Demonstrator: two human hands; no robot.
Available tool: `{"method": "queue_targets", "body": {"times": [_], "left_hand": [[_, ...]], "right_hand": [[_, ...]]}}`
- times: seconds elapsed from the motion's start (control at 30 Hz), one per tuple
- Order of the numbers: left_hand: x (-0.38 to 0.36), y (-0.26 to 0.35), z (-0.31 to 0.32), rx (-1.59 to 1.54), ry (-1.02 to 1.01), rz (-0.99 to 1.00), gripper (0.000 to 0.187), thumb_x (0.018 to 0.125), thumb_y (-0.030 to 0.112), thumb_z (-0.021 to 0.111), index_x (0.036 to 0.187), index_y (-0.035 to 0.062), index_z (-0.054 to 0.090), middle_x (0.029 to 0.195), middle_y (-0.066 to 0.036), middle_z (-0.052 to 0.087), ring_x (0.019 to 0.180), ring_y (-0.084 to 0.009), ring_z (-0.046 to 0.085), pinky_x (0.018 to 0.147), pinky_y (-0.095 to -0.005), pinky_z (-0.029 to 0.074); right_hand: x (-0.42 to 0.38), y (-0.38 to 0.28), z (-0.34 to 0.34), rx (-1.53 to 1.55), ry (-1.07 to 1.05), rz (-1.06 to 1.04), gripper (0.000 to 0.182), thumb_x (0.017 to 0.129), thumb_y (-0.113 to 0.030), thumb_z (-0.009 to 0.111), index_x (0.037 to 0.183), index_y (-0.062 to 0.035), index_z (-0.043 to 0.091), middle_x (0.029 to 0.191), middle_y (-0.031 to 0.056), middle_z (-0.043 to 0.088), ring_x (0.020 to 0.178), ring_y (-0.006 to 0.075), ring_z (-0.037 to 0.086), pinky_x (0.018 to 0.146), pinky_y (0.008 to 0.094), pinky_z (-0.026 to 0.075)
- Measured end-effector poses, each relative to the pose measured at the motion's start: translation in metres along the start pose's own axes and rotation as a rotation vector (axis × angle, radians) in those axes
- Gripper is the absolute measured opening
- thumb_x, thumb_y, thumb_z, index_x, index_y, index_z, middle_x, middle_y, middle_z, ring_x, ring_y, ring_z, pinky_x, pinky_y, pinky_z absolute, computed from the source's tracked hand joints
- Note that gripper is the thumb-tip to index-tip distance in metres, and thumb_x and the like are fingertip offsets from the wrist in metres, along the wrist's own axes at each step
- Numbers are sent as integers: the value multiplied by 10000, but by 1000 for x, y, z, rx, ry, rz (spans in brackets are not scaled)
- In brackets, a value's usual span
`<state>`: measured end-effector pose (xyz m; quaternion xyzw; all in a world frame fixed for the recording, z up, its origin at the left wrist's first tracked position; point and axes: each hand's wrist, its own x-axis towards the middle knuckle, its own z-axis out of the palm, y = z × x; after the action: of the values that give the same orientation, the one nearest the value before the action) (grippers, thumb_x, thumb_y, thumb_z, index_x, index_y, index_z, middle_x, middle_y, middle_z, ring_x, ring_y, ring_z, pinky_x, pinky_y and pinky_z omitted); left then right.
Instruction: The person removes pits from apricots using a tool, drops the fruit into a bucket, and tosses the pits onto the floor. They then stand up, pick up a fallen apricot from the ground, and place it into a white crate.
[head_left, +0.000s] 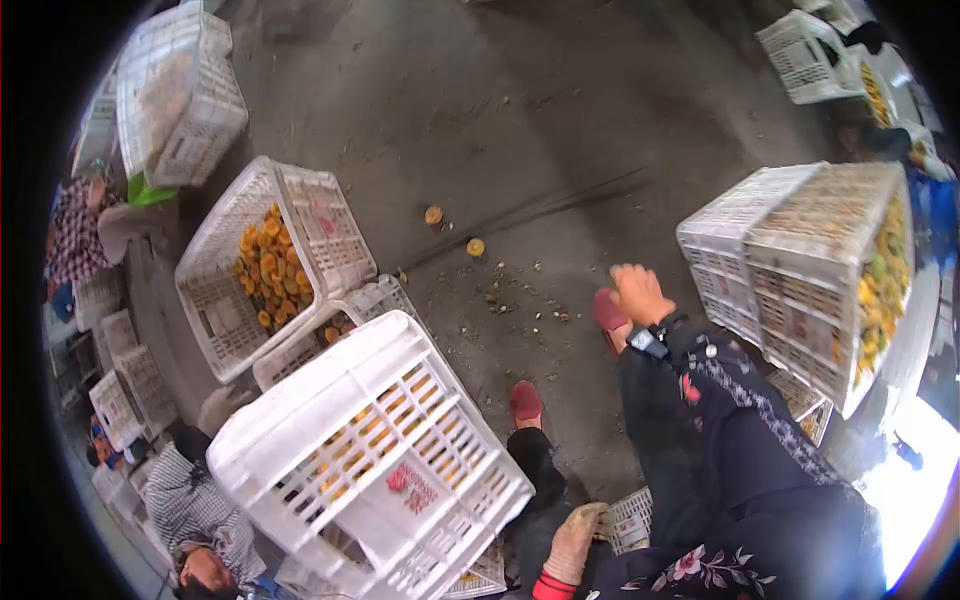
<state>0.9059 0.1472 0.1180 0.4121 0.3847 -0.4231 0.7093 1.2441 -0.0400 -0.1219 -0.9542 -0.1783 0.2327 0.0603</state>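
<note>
My right hand (641,293), bare and with a watch on the wrist, reaches out above the floor near my red shoe. Its fingers are stretched out and nothing is in them. Low in the view, my left hand (574,537) wears a pale glove with a red cuff. Its fingers are curled beside a white crate (631,524) seen partly behind my clothes; what they hold, if anything, I cannot make out. Left of it, a large white plastic crate (375,455) with red print shows orange fruit halves through its slats.
A tilted crate (323,215) holds orange fruit halves (270,265). Stacked crates (800,255) with yellow-green fruit stand at right. Two fruit halves (475,246) and scraps lie on the concrete floor (480,120). A person in a checked shirt (185,500) is at lower left.
</note>
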Motion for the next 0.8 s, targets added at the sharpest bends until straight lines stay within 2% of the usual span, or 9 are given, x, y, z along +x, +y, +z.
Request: {"method": "queue_targets", "body": {"times": [0.03, 0.1, 0.13, 0.2, 0.37, 0.4, 0.5, 0.63, 0.8], "left_hand": [[3, 13, 4, -108, 22, -55, 322, 1053, 190, 358, 1210, 11, 575, 1213, -107, 617, 999, -177, 644, 852, -319, 523], [14, -6, 17, 313, 258, 329, 206, 972, 205, 537, 1058, 32, 609, 945, -88, 655, 768, -173, 633, 702, -304, 509], [18, -41, 14, 171, 135, 190, 274, 1003, 216, 502, 1154, -5, 562, 1060, -109, 631, 882, -185, 633, 807, -309, 495], [18, 11, 15, -278, 94, -65, 281, 1005, 221, 500, 1160, -5, 561, 1056, -107, 632, 884, -184, 633, 806, -308, 495], [31, 38, 22, -524, 131, -144, 299, 1010, 236, 495, 1176, -5, 560, 1045, -102, 635, 886, -181, 634, 803, -307, 495], [33, 31, 33, -543, 125, -181, 303, 1011, 238, 494, 1179, -5, 559, 1043, -101, 635, 887, -180, 634, 803, -306, 495], [38, 27, 43, -629, 132, -261, 314, 1015, 247, 490, 1189, -5, 558, 1037, -98, 637, 888, -178, 634, 802, -305, 495], [38, 35, 47, -598, 151, -229, 334, 1021, 270, 478, 1187, -4, 570, 1026, -94, 638, 897, -168, 627, 807, -303, 491], [37, 58, 32, -573, 164, -167, 357, 1018, 284, 478, 1196, -13, 565, 1058, -107, 645, 941, -183, 634, 846, -327, 497]], "right_hand": [[33, -8, 1, -14, -4, -22, 266, 756, -192, 697, 974, -71, 602, 981, 128, 616, 976, 329, 591, 788, 467, 461], [88, -1, 36, -109, 237, -211, 327, 746, -174, 696, 1039, -74, 590, 1012, 105, 580, 970, 291, 561, 785, 433, 431], [115, -1, 45, -122, 262, -266, 358, 742, -159, 686, 1073, -73, 583, 1020, 90, 561, 952, 276, 548, 773, 419, 419], [162, -1, 62, -123, 289, -265, 319, 775, -117, 625, 1089, -69, 597, 1070, 106, 597, 1058, 289, 569, 830, 439, 449], [226, 22, 93, -216, 243, -263, 288, 801, -105, 608, 1087, -81, 597, 1065, 96, 634, 1046, 290, 606, 821, 472, 470], [233, 28, 92, -218, -10, -132, 244, 817, -139, 629, 1054, -87, 608, 1038, 98, 640, 1085, 276, 593, 858, 463, 454], [234, 28, 83, -306, -200, -80, 313, 799, -191, 692, 1075, -75, 600, 1139, 120, 633, 1135, 302, 570, 902, 472, 433], [228, 51, 91, -74, -62, -159, 208, 834, -261, 678, 927, -78, 642, 833, 152, 668, 870, 356, 656, 729, 491, 501], [224, 45, 22, -60, -36, -300, 225, 836, -280, 678, 878, -64, 631, 734, 158, 646, 777, 368, 652, 687, 467, 514]]}}
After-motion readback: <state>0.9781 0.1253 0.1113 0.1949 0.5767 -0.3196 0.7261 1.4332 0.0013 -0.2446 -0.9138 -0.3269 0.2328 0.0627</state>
